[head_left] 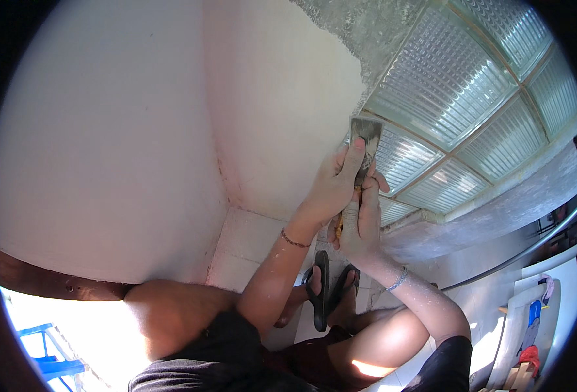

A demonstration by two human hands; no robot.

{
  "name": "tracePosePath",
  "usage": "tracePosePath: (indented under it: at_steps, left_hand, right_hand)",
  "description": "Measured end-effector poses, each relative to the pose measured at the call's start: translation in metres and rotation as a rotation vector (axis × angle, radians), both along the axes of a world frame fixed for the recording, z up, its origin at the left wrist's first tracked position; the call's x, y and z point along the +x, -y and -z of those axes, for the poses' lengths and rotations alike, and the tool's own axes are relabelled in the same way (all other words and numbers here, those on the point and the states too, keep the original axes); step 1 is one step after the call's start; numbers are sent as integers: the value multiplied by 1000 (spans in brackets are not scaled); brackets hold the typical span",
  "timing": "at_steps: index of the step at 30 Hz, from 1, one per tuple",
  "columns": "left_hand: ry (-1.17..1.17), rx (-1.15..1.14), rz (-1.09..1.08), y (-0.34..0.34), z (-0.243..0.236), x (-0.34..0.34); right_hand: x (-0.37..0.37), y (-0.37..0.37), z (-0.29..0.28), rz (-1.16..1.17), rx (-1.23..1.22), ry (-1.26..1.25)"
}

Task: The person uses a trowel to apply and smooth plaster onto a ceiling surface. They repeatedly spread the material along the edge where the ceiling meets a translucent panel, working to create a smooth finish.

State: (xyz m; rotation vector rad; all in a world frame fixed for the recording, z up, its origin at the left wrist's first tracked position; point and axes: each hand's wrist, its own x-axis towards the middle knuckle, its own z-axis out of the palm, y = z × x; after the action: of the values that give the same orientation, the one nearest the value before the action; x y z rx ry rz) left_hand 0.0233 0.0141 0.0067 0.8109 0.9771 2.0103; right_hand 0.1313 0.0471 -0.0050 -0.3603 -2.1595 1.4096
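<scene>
A putty knife (368, 127) with a wide, plaster-smeared metal blade is held up against the wall beside the glass blocks. My right hand (361, 225) is closed round its handle, of which only a little yellowish part shows between the fingers. Gripping the blade from the left is my left hand (333, 178), its thumb pressed flat on the metal. The blade's tip touches or nearly touches the edge where smooth white plaster (282, 85) meets the glass block panel (442, 81). Above, rough grey cement (383, 29) borders the plaster in a ragged line.
A pale wall (105, 144) rises on the left and meets the plastered one in a corner. Below the glass runs a grey ledge (484, 225). A grey hose (510, 260) crosses at right, near a blue item (534, 313) and a red item (530, 358). Bottom left stands a blue frame (56, 367).
</scene>
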Motion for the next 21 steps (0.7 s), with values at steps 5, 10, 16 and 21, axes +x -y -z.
tracePosePath:
  at_steps: [5, 10, 16, 21]
  left_hand:
    - [-42, -1, -3, 4, -2, -3]
    - [-23, -109, -36, 4, -9, -1]
    - [-93, -2, -49, 3, -19, -6]
    - [-109, -36, -54, 8, -17, -4]
  right_hand:
    - [-8, 4, 6, 12, -52, -68]
    - [-14, 0, 10, -22, 26, -188]
    - [-15, -1, 2, -11, 24, -183]
    - [-13, 8, -2, -11, -50, -155]
